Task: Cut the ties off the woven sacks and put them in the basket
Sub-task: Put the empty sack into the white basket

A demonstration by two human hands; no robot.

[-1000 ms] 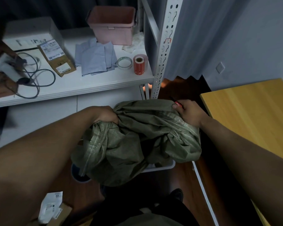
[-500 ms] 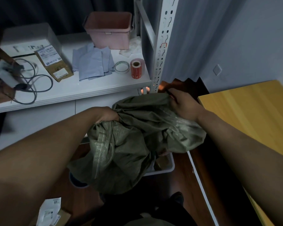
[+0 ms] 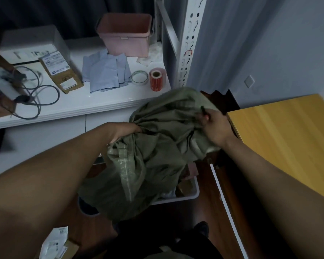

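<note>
A crumpled green woven sack (image 3: 157,156) hangs in front of me, held up over a white basket (image 3: 194,195) on the floor. My left hand (image 3: 127,130) grips a bunch of its fabric at the left. At the sack's upper right, my right hand (image 3: 213,126) holds a small dark cutter (image 3: 203,111), whose tip pokes up from the fingers against the fabric. No tie shows clearly in the folds. The sack hides most of the basket.
A white shelf (image 3: 94,105) carries a pink bin (image 3: 125,40), grey bags (image 3: 106,71), a tape ring (image 3: 139,77), a red label roll (image 3: 156,79), a parcel and cables. A slotted metal post (image 3: 187,43) stands behind the sack. A yellow tabletop (image 3: 288,135) lies at right.
The sack's top has risen toward the shelf edge. My right hand has shifted on the fabric, and the dark tip now sticks up from its fingers. My left hand keeps its grip.
</note>
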